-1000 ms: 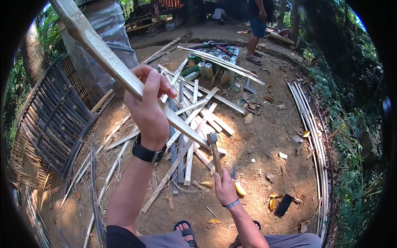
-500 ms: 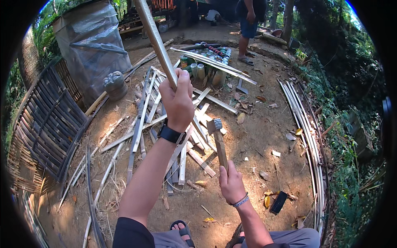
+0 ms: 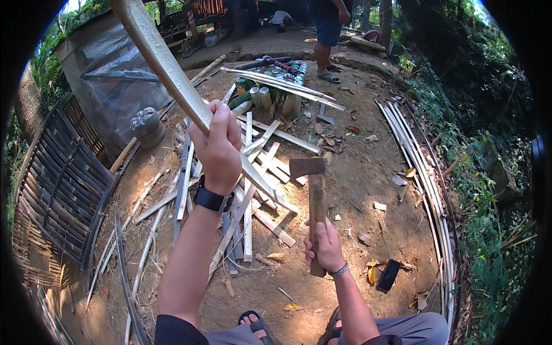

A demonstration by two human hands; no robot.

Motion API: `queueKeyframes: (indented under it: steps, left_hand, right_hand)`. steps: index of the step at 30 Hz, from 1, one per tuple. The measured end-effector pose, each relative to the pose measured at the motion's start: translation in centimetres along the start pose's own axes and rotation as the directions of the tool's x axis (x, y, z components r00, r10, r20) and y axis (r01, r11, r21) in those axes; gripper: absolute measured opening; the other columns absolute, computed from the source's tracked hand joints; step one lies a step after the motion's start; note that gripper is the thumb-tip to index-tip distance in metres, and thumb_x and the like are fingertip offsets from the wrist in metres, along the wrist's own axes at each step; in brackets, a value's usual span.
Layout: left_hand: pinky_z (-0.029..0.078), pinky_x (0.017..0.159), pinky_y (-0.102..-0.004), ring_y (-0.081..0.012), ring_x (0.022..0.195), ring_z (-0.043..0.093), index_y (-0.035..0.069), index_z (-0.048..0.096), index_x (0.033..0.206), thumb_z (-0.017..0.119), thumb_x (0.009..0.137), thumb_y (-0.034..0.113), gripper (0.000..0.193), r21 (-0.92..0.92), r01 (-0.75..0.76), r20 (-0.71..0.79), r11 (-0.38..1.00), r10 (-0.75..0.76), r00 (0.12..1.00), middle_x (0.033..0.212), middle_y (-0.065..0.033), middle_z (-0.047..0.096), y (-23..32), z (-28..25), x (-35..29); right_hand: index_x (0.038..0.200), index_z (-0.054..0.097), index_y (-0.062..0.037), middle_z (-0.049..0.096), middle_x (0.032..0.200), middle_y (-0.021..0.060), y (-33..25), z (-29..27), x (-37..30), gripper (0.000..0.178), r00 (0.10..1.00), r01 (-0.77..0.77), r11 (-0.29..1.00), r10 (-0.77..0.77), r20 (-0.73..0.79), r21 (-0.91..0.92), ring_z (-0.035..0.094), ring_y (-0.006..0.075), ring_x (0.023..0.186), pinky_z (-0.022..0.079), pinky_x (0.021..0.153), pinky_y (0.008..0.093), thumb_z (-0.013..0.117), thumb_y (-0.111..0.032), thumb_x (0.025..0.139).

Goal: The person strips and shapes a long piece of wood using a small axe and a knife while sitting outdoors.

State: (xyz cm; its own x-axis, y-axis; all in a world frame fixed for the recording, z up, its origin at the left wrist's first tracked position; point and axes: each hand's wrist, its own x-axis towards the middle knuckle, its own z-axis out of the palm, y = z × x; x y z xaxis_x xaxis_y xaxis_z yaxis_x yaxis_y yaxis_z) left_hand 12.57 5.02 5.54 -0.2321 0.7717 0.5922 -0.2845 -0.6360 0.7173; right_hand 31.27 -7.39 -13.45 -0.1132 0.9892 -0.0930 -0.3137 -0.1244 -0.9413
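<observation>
My left hand (image 3: 217, 150) is closed round a long split bamboo strip (image 3: 167, 66), pale on its inner face. The strip slants from the upper left down past my fist, its lower end tapering over the pile of split pieces. In my right hand (image 3: 326, 246) is a hatchet (image 3: 317, 201), gripped low on its wooden handle. The dark hatchet head (image 3: 307, 167) is uppermost, its blade side toward the left. A gap separates the blade from the strip.
Split bamboo pieces (image 3: 248, 230) lie heaped on the dirt ahead. Long pale strips (image 3: 422, 167) run along the right, near a phone (image 3: 388, 275). A slatted bamboo panel (image 3: 63, 178) leans at left. A person (image 3: 328, 43) stands beyond a bottle-lined block (image 3: 284, 75); another person crouches farther back.
The hatchet has turned so its blade now shows side-on, with its handle more upright. My left hand has shifted left and the strip slants more to the left.
</observation>
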Motion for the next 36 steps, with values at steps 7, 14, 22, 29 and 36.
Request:
queueKeyframes:
  steps: [7,14,22,29,36]
  left_hand:
    - [0.019,0.035,-0.0234,-0.0057,0.039,0.022,0.01,0.037,0.076,0.044,0.098,0.018,0.024,-0.047,0.009,-0.024,0.999,-0.01,1.0,0.048,0.0042,0.026,0.0,-0.8,0.7]
    - [0.021,0.036,-0.0232,-0.0052,0.04,0.024,0.008,0.041,0.079,0.044,0.096,0.015,0.019,-0.161,0.052,-0.03,0.986,-0.057,0.998,0.051,0.004,0.029,-1.5,-2.3,0.7]
    - [0.022,0.035,-0.0238,-0.0073,0.038,0.025,0.006,0.042,0.082,0.043,0.096,0.015,0.017,-0.125,0.011,0.011,0.992,-0.01,1.0,0.049,0.0024,0.027,-0.3,-3.9,0.9]
    - [0.023,0.035,-0.0252,-0.0089,0.036,0.023,0.011,0.035,0.073,0.038,0.098,0.018,0.026,-0.046,0.079,-0.084,0.996,-0.082,0.993,0.048,0.0017,0.024,-1.7,-2.3,0.6]
    - [0.025,0.035,-0.0249,-0.0072,0.037,0.026,0.003,0.045,0.089,0.042,0.095,0.015,0.013,-0.076,-0.002,-0.009,0.997,0.001,1.0,0.049,0.0016,0.03,-1.6,-0.5,1.0]
  right_hand:
    - [0.111,0.045,-0.0036,0.053,0.062,0.0071,-4.0,3.7,-2.2,0.025,0.984,0.133,0.947,-0.162,-0.077,-0.291,0.051,0.0156,0.044,0.041,0.041,0.0316,0.043,-0.027,0.102]
    - [0.106,0.044,-0.0024,0.059,0.068,0.0275,1.2,2.8,-0.3,0.018,0.977,-0.005,0.602,-0.168,-0.132,-0.798,0.06,0.0497,0.067,0.045,0.055,0.054,0.048,-0.018,0.098]
    - [0.116,0.044,-0.0012,0.06,0.069,0.0243,-4.9,6.2,-3.2,0.025,0.902,0.29,0.66,-0.43,-0.031,-0.693,0.062,0.0461,0.065,0.047,0.054,0.0504,0.051,-0.013,0.096]
    - [0.111,0.045,-0.0006,0.061,0.069,0.0255,-0.5,4.6,-1.0,0.024,0.979,0.007,0.612,-0.166,-0.119,-0.791,0.061,0.0481,0.066,0.046,0.053,0.053,0.05,-0.02,0.098]
    - [0.114,0.044,-0.0004,0.05,0.058,0.0057,-0.1,4.4,-1.5,0.025,0.909,0.15,0.664,-0.384,-0.163,-0.732,0.053,0.0149,0.048,0.04,0.042,0.0319,0.043,-0.022,0.103]
